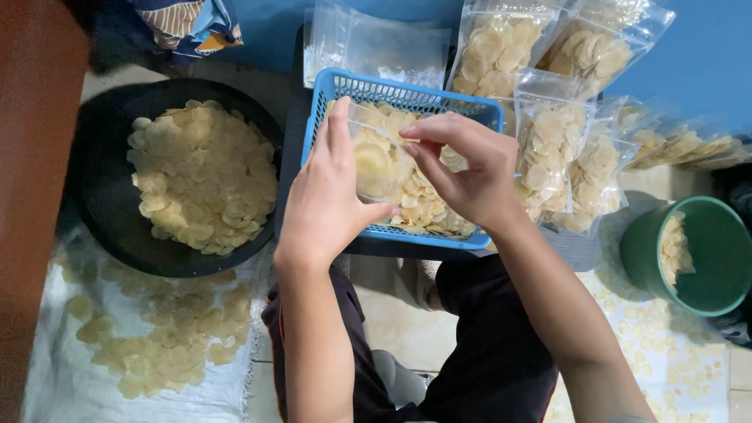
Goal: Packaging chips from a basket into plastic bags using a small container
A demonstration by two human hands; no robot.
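- Floor setup, blue backdrop, pale chips everywhere.
- small clear bag (376, 160) stands upright over the blue basket (329, 86), pinched between both hands.
- left hand (325, 196) wraps its side; right hand (470, 168) fingertips pinch the top edge, so the opening sits right under them.
- black pan (102, 196) left, filled bags (548, 149) and green bucket (717, 235) right.

Filled bags (595, 47): far ones cut off by the top edge. Green bucket (709, 254): right side beyond the frame. Blue basket (407, 98): near rim partly behind both hands.
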